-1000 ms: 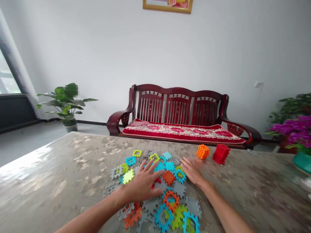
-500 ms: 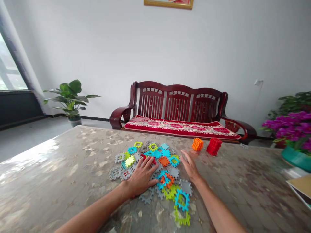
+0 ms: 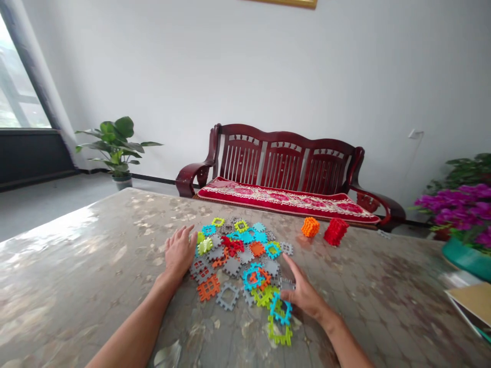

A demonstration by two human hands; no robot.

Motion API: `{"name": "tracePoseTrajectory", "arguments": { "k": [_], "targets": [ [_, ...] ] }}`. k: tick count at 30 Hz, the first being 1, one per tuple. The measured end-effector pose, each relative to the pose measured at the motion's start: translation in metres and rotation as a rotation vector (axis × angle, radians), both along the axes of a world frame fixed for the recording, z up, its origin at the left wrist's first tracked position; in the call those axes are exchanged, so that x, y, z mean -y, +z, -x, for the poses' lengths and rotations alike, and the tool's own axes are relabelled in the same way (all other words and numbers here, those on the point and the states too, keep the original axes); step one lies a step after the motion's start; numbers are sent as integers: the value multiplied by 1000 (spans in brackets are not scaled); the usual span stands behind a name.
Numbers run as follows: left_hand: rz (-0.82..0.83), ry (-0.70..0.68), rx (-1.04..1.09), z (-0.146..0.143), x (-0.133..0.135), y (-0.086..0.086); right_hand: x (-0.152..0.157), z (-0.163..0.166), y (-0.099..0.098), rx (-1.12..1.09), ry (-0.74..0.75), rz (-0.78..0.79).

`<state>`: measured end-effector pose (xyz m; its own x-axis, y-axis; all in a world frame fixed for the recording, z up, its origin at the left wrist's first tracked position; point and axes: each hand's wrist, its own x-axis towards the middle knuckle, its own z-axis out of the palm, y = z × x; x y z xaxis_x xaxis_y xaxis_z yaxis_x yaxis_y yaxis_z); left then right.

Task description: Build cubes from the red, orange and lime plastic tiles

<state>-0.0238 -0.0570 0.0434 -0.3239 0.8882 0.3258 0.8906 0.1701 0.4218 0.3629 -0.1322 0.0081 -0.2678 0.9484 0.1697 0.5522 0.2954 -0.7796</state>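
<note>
A loose pile of flat interlocking plastic tiles with toothed edges lies on the table. Among them are grey tiles [image 3: 232,267], red tiles [image 3: 233,247], an orange tile [image 3: 209,288], a blue frame tile [image 3: 281,308] and a lime frame tile [image 3: 280,335]. My left hand [image 3: 180,251] rests at the pile's left edge, fingers stretched forward, holding nothing. On the right side my right hand [image 3: 305,292] is open, thumb and index finger apart, its thumb close to the blue frame tile and a grey tile. Whether it touches them I cannot tell.
An orange stack of tiles [image 3: 310,227] and a red stack [image 3: 336,232] stand toward the table's far right. The patterned table [image 3: 95,286] reaches a wooden bench [image 3: 284,158]. Purple flowers in a teal pot [image 3: 466,254] and a box [image 3: 471,301] are at the right.
My left hand has moved left off the middle of the pile, uncovering red, grey and orange tiles. My right hand has come nearer to me, its fingers curving around the pile's right edge.
</note>
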Motion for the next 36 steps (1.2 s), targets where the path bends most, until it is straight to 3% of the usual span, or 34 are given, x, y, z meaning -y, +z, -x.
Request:
{"name": "tracePoseTrajectory", "arguments": {
  "k": [6, 16, 36],
  "targets": [
    [62, -30, 77, 10, -3, -12, 9, 9, 1, 290, -14, 75],
    [112, -148, -46, 12, -7, -13, 1, 42, 22, 378, -212, -82],
    [115, -168, -67, 11, -14, -18, -15, 37, 13, -165, -506, -88]
  ]
}}
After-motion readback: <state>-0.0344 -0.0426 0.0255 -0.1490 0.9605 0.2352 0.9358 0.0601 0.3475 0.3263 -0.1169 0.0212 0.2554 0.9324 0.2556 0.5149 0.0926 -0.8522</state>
